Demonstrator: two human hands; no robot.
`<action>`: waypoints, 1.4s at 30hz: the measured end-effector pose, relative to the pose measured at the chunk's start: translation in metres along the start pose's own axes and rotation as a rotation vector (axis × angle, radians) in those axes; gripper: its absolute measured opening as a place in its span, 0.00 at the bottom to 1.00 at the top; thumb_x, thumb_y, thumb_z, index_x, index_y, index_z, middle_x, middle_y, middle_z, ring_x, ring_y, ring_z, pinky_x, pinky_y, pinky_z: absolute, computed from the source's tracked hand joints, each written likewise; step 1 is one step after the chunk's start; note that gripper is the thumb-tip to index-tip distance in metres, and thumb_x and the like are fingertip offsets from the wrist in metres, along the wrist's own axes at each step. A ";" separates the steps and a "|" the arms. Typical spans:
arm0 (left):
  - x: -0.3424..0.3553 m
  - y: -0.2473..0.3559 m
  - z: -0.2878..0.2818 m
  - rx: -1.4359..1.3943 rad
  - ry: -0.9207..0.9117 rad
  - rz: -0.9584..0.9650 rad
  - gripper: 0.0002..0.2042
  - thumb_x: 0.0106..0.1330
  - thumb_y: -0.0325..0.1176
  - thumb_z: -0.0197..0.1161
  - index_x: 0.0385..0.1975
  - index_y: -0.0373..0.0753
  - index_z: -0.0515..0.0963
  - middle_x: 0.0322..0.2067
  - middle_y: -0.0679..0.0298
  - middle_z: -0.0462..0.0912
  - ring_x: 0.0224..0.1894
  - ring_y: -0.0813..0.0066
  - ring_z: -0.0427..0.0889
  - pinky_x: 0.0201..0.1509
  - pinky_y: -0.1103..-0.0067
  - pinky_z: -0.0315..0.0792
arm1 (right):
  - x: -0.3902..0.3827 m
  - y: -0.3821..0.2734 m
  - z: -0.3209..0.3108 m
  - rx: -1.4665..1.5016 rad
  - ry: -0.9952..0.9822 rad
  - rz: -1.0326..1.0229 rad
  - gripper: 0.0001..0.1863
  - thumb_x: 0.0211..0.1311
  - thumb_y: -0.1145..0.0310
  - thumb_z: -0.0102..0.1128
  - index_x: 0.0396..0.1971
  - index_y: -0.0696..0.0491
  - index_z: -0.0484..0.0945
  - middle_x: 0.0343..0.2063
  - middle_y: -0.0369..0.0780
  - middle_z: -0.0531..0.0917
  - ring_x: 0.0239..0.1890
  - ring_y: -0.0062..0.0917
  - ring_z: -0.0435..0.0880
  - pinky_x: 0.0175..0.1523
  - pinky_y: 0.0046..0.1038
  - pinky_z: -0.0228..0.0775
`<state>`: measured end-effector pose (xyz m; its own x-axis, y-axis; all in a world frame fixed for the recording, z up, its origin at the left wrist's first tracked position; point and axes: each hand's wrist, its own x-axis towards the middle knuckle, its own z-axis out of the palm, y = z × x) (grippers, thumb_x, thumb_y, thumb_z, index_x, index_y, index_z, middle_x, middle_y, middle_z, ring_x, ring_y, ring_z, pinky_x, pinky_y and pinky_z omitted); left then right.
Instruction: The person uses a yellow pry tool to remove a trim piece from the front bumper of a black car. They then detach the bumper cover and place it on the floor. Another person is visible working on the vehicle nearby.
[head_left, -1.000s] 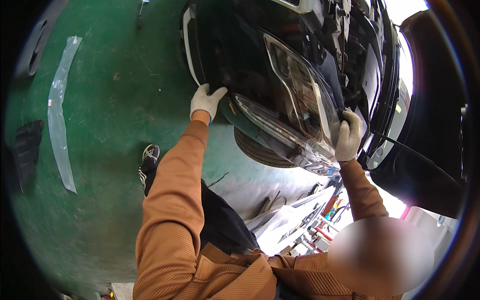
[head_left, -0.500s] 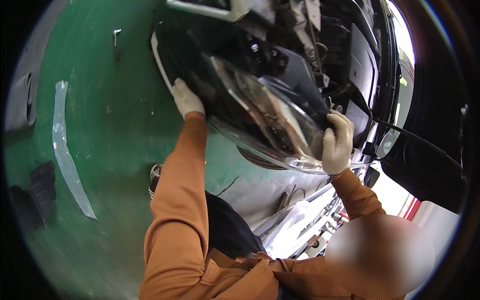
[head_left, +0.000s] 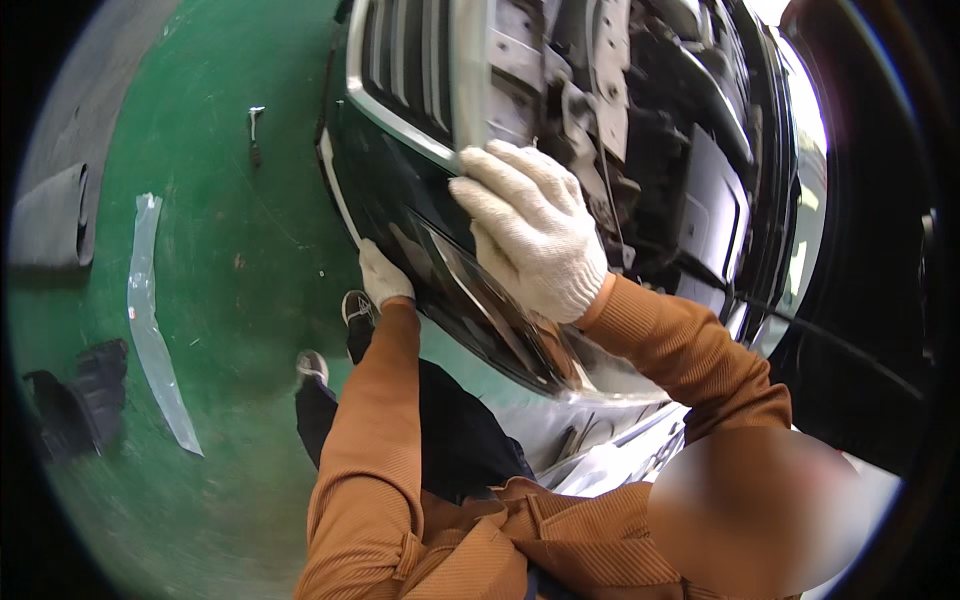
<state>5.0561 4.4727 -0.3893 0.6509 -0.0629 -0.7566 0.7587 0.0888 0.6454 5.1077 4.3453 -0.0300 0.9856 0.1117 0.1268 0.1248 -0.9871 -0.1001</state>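
Head view: dark car front bumper (head_left: 392, 180), before you.
Your left hand (head_left: 382, 274), gloved: at its lower edge, grip I cannot tell; your right hand (head_left: 535, 228), gloved: fingers extended, unclenched, over the grille (head_left: 410, 65) corner, contact unclear.

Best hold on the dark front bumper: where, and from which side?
Probably take the bumper by its outer rim beside the pale strip, left hand coming from the person's left: the panel curves to an edge there. The right hand could steady it near the grille.
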 end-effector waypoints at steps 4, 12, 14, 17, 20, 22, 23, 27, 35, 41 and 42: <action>-0.004 0.003 0.007 -0.008 0.040 -0.129 0.36 0.80 0.58 0.42 0.68 0.27 0.69 0.68 0.47 0.73 0.72 0.55 0.70 0.76 0.71 0.59 | 0.035 0.006 0.020 -0.052 -0.177 -0.156 0.27 0.44 0.70 0.69 0.51 0.51 0.83 0.59 0.40 0.81 0.67 0.35 0.75 0.74 0.47 0.57; -0.014 0.015 0.010 0.067 0.201 -0.026 0.35 0.80 0.57 0.40 0.66 0.29 0.72 0.64 0.49 0.77 0.67 0.56 0.74 0.72 0.71 0.63 | 0.050 0.001 0.030 -0.079 -0.308 -0.194 0.22 0.43 0.70 0.70 0.44 0.51 0.84 0.49 0.38 0.86 0.60 0.34 0.81 0.71 0.52 0.54; -0.014 0.014 0.010 0.060 0.221 -0.017 0.33 0.81 0.55 0.41 0.66 0.28 0.72 0.64 0.50 0.77 0.66 0.57 0.75 0.72 0.71 0.63 | 0.056 -0.002 0.030 -0.079 -0.335 -0.198 0.20 0.43 0.70 0.69 0.43 0.51 0.84 0.46 0.39 0.87 0.59 0.33 0.82 0.67 0.50 0.57; -0.027 0.018 0.011 0.051 0.208 -0.059 0.32 0.82 0.53 0.43 0.67 0.28 0.71 0.64 0.50 0.77 0.66 0.60 0.75 0.72 0.72 0.63 | 0.055 -0.008 0.026 -0.082 -0.327 -0.192 0.19 0.44 0.70 0.69 0.42 0.51 0.84 0.45 0.38 0.87 0.55 0.32 0.83 0.65 0.47 0.57; -0.017 0.025 0.010 0.118 0.197 0.012 0.32 0.82 0.54 0.41 0.67 0.28 0.71 0.66 0.47 0.75 0.70 0.55 0.72 0.74 0.71 0.61 | 0.065 -0.005 0.028 -0.065 -0.368 -0.201 0.20 0.42 0.70 0.68 0.41 0.51 0.84 0.44 0.38 0.88 0.55 0.31 0.83 0.64 0.47 0.56; -0.018 0.023 0.006 0.174 0.192 -0.017 0.32 0.82 0.53 0.41 0.67 0.28 0.70 0.67 0.45 0.73 0.71 0.50 0.70 0.76 0.68 0.60 | 0.061 -0.011 0.024 -0.102 -0.375 -0.179 0.20 0.41 0.70 0.68 0.40 0.51 0.84 0.44 0.38 0.88 0.56 0.32 0.83 0.66 0.48 0.55; -0.021 0.026 0.009 0.195 0.184 -0.031 0.32 0.81 0.52 0.41 0.67 0.28 0.70 0.68 0.44 0.72 0.71 0.48 0.69 0.76 0.67 0.59 | 0.058 -0.007 0.028 -0.096 -0.369 -0.205 0.20 0.41 0.71 0.68 0.41 0.51 0.85 0.45 0.39 0.88 0.56 0.33 0.83 0.69 0.50 0.53; -0.021 0.030 0.006 0.162 0.140 -0.005 0.30 0.81 0.49 0.44 0.69 0.28 0.68 0.70 0.44 0.69 0.74 0.49 0.65 0.78 0.67 0.56 | 0.060 -0.010 0.030 -0.128 -0.389 -0.200 0.18 0.46 0.72 0.67 0.42 0.49 0.85 0.46 0.35 0.88 0.58 0.31 0.83 0.71 0.51 0.51; -0.004 0.021 -0.006 0.148 0.000 0.072 0.32 0.80 0.48 0.42 0.74 0.28 0.60 0.74 0.42 0.61 0.77 0.48 0.58 0.81 0.65 0.50 | 0.057 -0.008 0.034 -0.161 -0.365 -0.248 0.16 0.48 0.78 0.63 0.40 0.52 0.86 0.45 0.39 0.89 0.57 0.35 0.83 0.78 0.52 0.41; 0.001 0.015 -0.010 0.161 0.051 0.157 0.30 0.80 0.47 0.42 0.70 0.28 0.66 0.70 0.42 0.67 0.74 0.46 0.64 0.79 0.63 0.54 | 0.054 -0.008 0.041 -0.157 -0.336 -0.246 0.16 0.47 0.81 0.59 0.37 0.52 0.86 0.43 0.39 0.90 0.57 0.35 0.84 0.79 0.50 0.40; -0.003 0.016 -0.010 0.176 0.078 0.200 0.29 0.80 0.46 0.42 0.69 0.28 0.68 0.69 0.42 0.69 0.72 0.46 0.65 0.78 0.62 0.56 | 0.053 -0.008 0.042 -0.159 -0.330 -0.249 0.17 0.46 0.81 0.58 0.37 0.52 0.86 0.42 0.40 0.90 0.57 0.35 0.84 0.79 0.50 0.40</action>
<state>5.0663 4.4846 -0.3782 0.7891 0.0155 -0.6140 0.6130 -0.0828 0.7857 5.1635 4.3640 -0.0639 0.9146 0.3534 -0.1964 0.3693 -0.9279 0.0502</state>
